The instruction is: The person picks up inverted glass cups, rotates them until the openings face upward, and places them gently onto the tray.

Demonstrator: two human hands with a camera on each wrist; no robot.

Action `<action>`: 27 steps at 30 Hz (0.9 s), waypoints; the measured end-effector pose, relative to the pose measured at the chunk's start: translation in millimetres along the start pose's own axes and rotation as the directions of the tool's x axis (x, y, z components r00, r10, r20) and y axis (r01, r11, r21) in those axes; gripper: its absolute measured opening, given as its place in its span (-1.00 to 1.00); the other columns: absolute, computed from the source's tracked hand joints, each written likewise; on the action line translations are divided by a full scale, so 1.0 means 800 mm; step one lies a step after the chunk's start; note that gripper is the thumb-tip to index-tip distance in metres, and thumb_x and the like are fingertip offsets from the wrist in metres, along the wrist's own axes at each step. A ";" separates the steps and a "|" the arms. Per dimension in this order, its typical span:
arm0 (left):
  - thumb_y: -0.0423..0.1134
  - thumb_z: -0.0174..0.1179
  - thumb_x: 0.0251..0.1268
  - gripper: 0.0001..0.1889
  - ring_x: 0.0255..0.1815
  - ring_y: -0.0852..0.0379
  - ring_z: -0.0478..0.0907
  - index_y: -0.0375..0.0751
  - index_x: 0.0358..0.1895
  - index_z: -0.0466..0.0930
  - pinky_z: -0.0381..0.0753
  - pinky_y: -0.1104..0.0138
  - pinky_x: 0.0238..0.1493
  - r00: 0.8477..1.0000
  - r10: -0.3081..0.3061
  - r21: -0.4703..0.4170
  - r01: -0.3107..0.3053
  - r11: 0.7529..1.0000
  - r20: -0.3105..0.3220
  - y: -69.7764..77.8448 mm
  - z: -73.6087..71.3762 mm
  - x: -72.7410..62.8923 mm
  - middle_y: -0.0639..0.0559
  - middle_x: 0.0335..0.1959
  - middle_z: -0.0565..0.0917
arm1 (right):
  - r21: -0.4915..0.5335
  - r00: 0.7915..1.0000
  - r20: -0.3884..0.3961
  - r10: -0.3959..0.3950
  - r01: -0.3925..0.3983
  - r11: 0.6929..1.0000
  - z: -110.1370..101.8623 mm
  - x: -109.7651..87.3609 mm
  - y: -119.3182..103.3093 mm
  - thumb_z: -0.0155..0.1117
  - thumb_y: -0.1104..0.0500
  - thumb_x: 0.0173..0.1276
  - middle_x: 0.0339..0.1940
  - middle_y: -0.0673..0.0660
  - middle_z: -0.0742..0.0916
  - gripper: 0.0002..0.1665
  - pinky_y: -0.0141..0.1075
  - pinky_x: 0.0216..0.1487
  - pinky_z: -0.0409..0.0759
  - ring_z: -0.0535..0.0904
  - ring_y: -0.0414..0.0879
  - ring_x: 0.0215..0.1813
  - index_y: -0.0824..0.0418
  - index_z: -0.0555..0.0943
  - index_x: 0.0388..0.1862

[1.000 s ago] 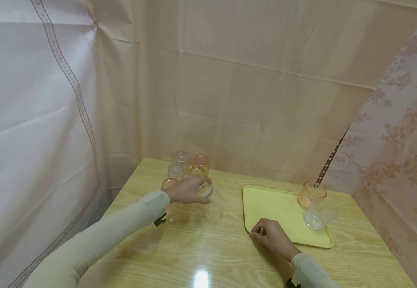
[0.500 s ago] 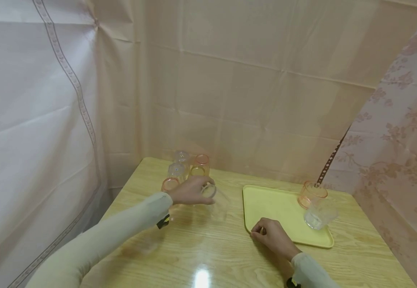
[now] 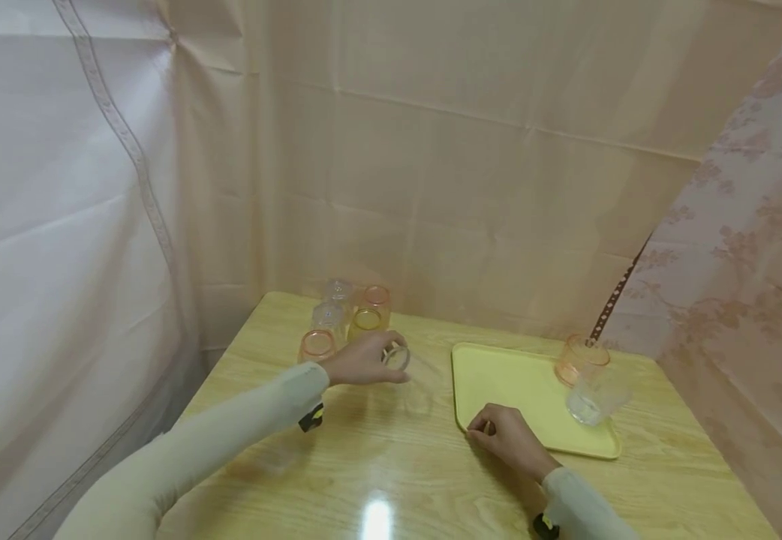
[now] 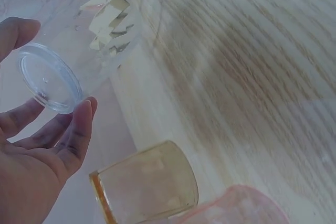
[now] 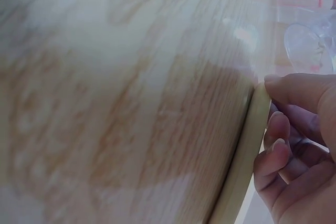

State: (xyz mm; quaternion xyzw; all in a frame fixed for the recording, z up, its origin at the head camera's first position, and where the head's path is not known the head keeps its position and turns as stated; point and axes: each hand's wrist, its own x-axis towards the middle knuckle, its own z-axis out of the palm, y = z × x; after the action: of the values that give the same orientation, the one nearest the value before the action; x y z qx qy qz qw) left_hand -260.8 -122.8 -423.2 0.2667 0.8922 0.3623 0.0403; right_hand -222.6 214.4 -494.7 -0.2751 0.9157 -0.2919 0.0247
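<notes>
My left hand point(image 3: 364, 358) grips a clear glass point(image 4: 113, 40) around its base end, thumb on one side and fingers on the other. The glass is tilted, base toward the hand, and its wall is faceted. Just behind the hand stand a yellow glass point(image 3: 367, 321) and an orange glass point(image 3: 317, 345), bases up. My right hand point(image 3: 509, 435) pinches the near left corner of a yellow tray point(image 3: 492, 375), thumb against the rim point(image 5: 244, 166). On the tray's right side are an orange glass point(image 3: 569, 369) and a clear glass point(image 3: 583, 409).
A pink glass point(image 3: 377, 296) and two clear glasses point(image 3: 326, 316) stand by the yellow one at the table's far left. The wooden table point(image 3: 337, 472) meets cloth curtains point(image 3: 431, 187) at the back and sides.
My left hand has moved slightly right with the clear glass, away from the cluster of glasses. The right hand stays at the tray's corner.
</notes>
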 end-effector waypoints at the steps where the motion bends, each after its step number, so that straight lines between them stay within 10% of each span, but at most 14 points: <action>1: 0.07 0.47 0.19 -0.37 0.01 -0.04 0.63 -0.15 0.24 0.53 0.64 0.11 -0.04 1.000 -0.001 -0.006 0.001 1.000 -0.003 -0.001 0.002 0.001 -0.23 0.09 0.66 | 0.000 1.000 0.006 0.001 -0.001 1.000 0.000 0.001 -0.001 0.46 0.13 0.37 -0.38 -0.15 0.66 -0.89 -0.38 -0.42 0.55 0.51 -0.30 -0.42 0.14 0.77 -0.32; 21: 0.17 0.45 0.17 -0.34 -0.21 0.18 0.58 -0.18 0.19 0.52 0.61 0.27 -0.21 1.000 -0.003 -0.060 0.002 0.998 -0.014 0.024 0.025 0.013 -0.16 -0.01 0.68 | 0.103 0.998 -0.011 0.054 -0.052 0.993 -0.010 0.005 -0.006 0.47 0.09 0.37 -0.35 -0.11 0.71 -0.89 -0.33 -0.47 0.54 0.53 -0.23 -0.44 0.08 0.77 -0.20; 27: 0.21 0.46 0.15 -0.31 -0.21 0.16 0.59 -0.18 0.18 0.49 0.62 0.28 -0.24 0.999 -0.034 -0.077 0.033 0.996 -0.020 0.025 0.029 0.011 -0.14 -0.03 0.67 | 0.428 0.973 0.063 0.221 -0.226 0.875 -0.017 0.009 -0.014 0.39 -0.07 0.44 -0.40 0.04 0.67 -0.55 -0.28 -0.53 0.53 0.45 -0.16 -0.51 0.19 0.70 0.13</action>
State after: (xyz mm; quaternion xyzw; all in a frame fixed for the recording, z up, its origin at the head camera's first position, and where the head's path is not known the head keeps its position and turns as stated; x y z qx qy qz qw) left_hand -252.9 -92.1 -425.7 0.2461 0.8823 0.3984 0.0470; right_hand -226.0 210.1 -476.1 -0.1570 0.8535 -0.4811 0.1244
